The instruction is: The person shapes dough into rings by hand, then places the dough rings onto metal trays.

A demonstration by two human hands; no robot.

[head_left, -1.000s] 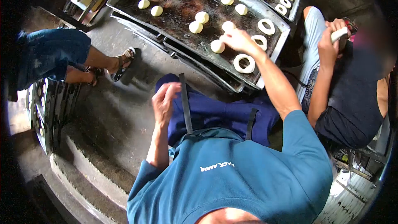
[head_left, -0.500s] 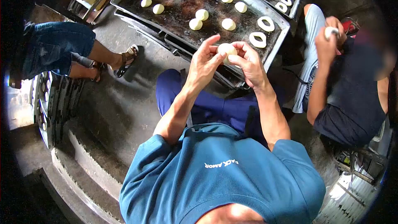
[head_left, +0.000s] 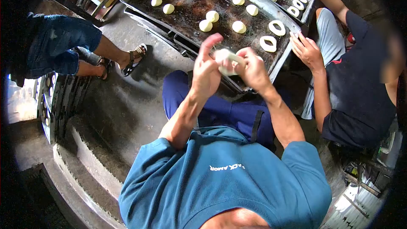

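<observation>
Between my two hands is a pale piece of dough, blurred by motion, with a hole showing in it. My left hand holds its left side, one finger raised and curled. On the other side my right hand grips the dough with bent fingers. Just beyond them lies a dark metal tray with several round dough balls. Two dough rings, one of them the nearer ring, rest at the tray's right end.
At the right sits a co-worker, one hand over a second tray of dough rings, the other by my tray's corner. Another person's leg stands at the left. Stacked trays and a concrete step are at lower left.
The dough in my hands has gone from a rounded ball to an opened piece with a hole. The co-worker's hands have parted, one reaching to the far tray; their dough piece has left their hands.
</observation>
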